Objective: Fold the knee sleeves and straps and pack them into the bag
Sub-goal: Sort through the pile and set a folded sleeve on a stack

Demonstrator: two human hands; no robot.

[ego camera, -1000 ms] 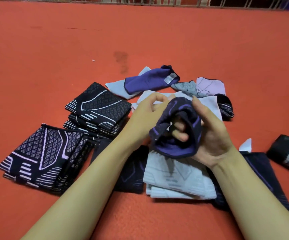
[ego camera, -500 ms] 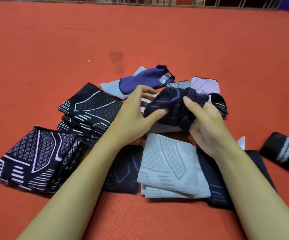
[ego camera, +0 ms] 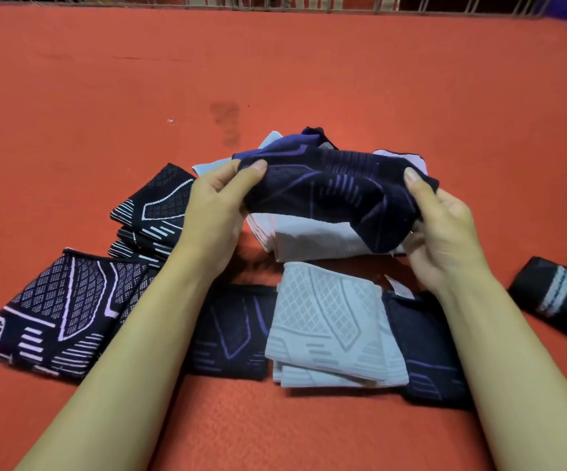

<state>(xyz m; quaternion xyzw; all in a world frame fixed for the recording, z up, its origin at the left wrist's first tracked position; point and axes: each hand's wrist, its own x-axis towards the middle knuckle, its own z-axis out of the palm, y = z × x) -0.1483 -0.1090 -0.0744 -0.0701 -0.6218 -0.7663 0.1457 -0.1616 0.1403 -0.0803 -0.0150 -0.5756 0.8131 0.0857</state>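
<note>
Knee sleeve (ego camera: 333, 188), navy with purple lines, held above pale folded stack (ego camera: 329, 239). Our left hand (ego camera: 214, 212) pinches one end, right hand (ego camera: 441, 229) grips other. Risk, we judge: uneven pull skews fold; dropped end topples stack beneath.

The dark purple knee sleeve (ego camera: 329, 188) looks like matt stretchy knit cloth, the folded grey sleeve (ego camera: 329, 314) has a raised grid texture, and the red surface (ego camera: 275, 69) is matt, felt-like cloth.
</note>
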